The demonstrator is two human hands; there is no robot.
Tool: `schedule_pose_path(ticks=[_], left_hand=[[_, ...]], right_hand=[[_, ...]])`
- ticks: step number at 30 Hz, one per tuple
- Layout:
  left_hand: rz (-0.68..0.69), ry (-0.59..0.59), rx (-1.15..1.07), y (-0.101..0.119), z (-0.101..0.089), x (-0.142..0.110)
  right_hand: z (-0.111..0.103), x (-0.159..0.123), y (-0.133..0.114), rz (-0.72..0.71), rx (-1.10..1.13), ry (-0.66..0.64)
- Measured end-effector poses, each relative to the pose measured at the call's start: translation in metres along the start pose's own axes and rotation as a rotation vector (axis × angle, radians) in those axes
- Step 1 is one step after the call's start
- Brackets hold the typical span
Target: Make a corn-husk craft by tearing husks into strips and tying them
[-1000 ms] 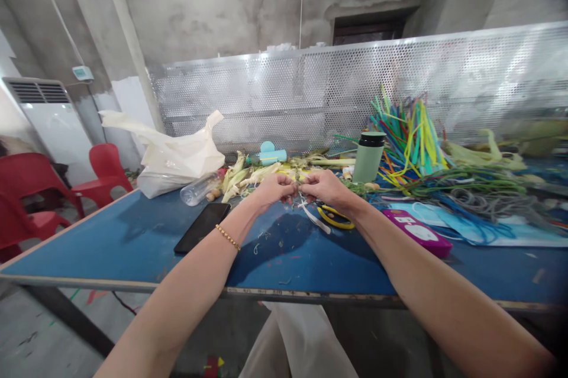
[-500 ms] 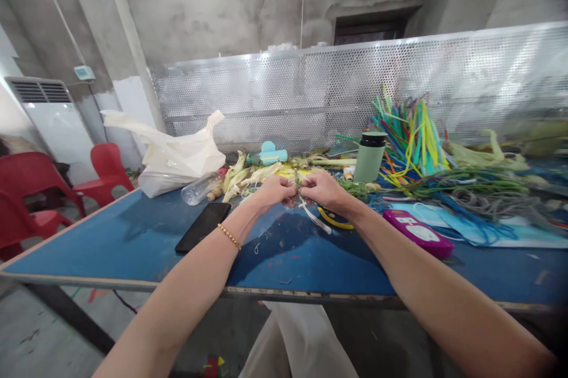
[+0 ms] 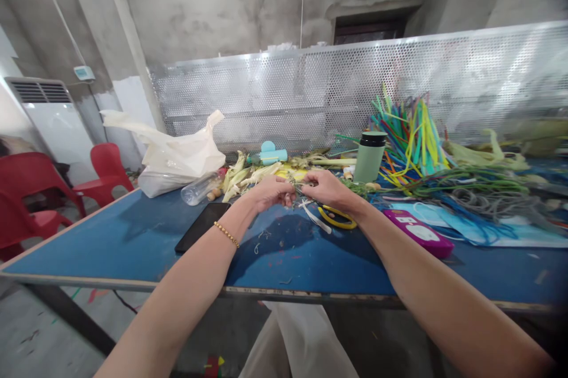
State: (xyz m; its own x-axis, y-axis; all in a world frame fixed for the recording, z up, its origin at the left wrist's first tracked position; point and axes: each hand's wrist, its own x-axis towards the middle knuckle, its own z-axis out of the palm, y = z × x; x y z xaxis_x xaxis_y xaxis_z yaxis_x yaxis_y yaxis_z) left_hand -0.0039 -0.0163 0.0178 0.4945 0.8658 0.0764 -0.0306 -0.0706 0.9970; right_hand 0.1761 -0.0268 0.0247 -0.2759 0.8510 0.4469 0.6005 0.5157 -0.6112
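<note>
Over the blue table, my left hand (image 3: 271, 191) and my right hand (image 3: 326, 189) meet with bent, closed fingers. Between the fingertips is a thin greenish fibrous strand (image 3: 294, 181), mostly hidden, too small to tell its exact kind. A gold bead bracelet (image 3: 227, 234) circles my left wrist. Just below my right hand lie yellow-handled scissors (image 3: 339, 224) and a white strip (image 3: 316, 218). Pale dried corn husks (image 3: 255, 177) are spread behind my left hand.
A black phone (image 3: 202, 227), a clear bottle (image 3: 197, 190) and a white plastic bag (image 3: 180, 156) are left. Rightward stand a green tumbler (image 3: 370, 159), a purple case (image 3: 417, 233), blue masks (image 3: 479, 227), tangled cords (image 3: 479, 194) and coloured strips (image 3: 417, 135). A perforated metal panel (image 3: 275, 94) rises behind.
My fingertips have shifted slightly, with the left hand turned and a bit lower. My right hand has lifted a little, showing more of the yellow scissor handles.
</note>
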Motion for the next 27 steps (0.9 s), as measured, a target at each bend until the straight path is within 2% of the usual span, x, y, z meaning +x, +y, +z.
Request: schedule_pose_path(ticks=[4, 7, 12, 19, 27], left_hand=[[0.03, 0.063, 0.019, -0.001, -0.002, 0.001], [0.064, 0.065, 0.044, -0.001, -0.003, 0.001], [0.073, 0.03, 0.114, -0.002, -0.005, 0.001], [0.011, 0.085, 0.086, 0.0, -0.009, 0.002], [0.114, 0.121, -0.016, -0.011, -0.006, 0.009]], right_hand=[[-0.003, -0.002, -0.006, 0.18, 0.299, -0.056], [-0.005, -0.003, -0.008, 0.206, 0.421, -0.054], [-0.001, -0.003, -0.002, 0.16, 0.347, -0.031], [0.003, 0.0, 0.005, 0.106, 0.332, -0.008], [0.003, -0.001, 0.001, 0.097, 0.373, -0.001]])
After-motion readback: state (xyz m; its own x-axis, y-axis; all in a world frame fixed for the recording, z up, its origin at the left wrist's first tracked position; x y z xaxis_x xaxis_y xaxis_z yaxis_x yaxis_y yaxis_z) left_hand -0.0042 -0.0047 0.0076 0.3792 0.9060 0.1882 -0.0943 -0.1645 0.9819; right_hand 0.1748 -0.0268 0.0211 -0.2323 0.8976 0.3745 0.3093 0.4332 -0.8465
